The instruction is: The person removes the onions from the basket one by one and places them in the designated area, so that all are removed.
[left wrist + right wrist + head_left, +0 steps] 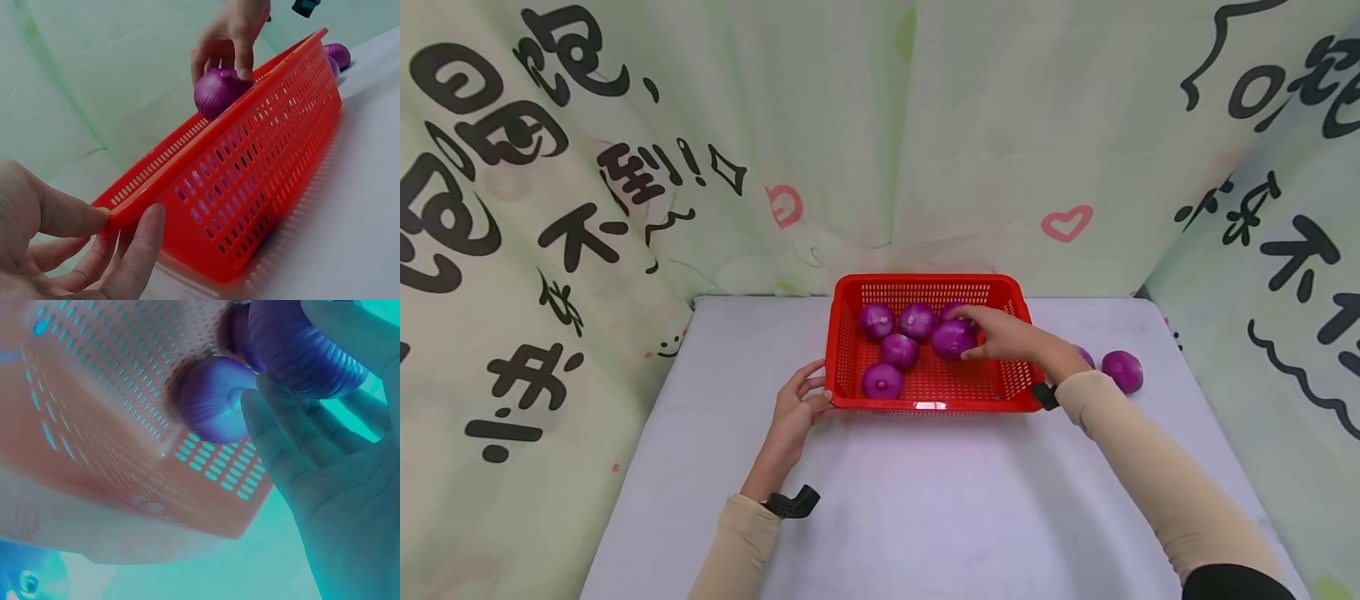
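Observation:
A red perforated plastic basket [958, 385] stands at the far side of the table. Inside lie several purple onions [882, 381], grouped mainly in its left and middle. My right hand [1009, 338] grips another purple onion [953, 341], raised near rim height over the basket, as the left wrist view shows. My left hand [790, 417] pinches the rim at the near left corner, thumb [75, 215] on top and fingers against the outer wall. In the oddly tinted right wrist view, the held onion [306, 350] sits between thumb and fingers, with other onions partly hidden behind it.
To the right of the basket a purple onion [1122, 372] lies on the white-covered table [910, 500], and a second onion [1083, 357] is partly hidden by the right wrist. Pale green curtains [985, 150] with dark lettering surround the table's back and sides.

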Demonstrator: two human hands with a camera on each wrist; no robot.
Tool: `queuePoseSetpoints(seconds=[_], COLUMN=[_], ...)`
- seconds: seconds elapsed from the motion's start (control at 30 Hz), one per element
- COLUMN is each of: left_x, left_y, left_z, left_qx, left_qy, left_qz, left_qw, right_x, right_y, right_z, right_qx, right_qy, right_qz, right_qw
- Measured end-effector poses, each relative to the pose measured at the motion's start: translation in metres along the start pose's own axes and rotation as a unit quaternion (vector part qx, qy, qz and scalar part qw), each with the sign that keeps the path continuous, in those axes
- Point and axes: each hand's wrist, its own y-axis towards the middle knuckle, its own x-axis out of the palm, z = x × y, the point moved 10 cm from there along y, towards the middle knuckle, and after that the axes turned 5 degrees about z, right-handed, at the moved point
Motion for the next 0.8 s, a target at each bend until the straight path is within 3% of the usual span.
queuePoseSetpoints(seconds=[0.2,0.43,0.63,0.8], left_x=[0.001,0.001,-0.001,0.000], left_y=[0.000,0.001,0.000,0.000], left_z=[0.000,0.001,0.000,0.000], left_qx=[0.000,0.001,0.002,0.000], left_qy=[-0.008,-0.002,0.005,-0.004], left_qz=[0.000,-0.001,-0.001,-0.002], left_qw=[1.0000,1.0000,1.0000,1.0000], right_x=[-0.011,-0.019,-0.019,-0.020], right_y=[-0.017,-0.040,-0.055,-0.072], right_z=[0.005,0.009,0.016,0.021], right_qx=[0.010,0.031,0.057,0.074], right_qy=[0.043,0.097,0.129,0.161], right_qz=[0.057,0.132,0.185,0.247], right_qw=[0.997,0.986,0.973,0.953])
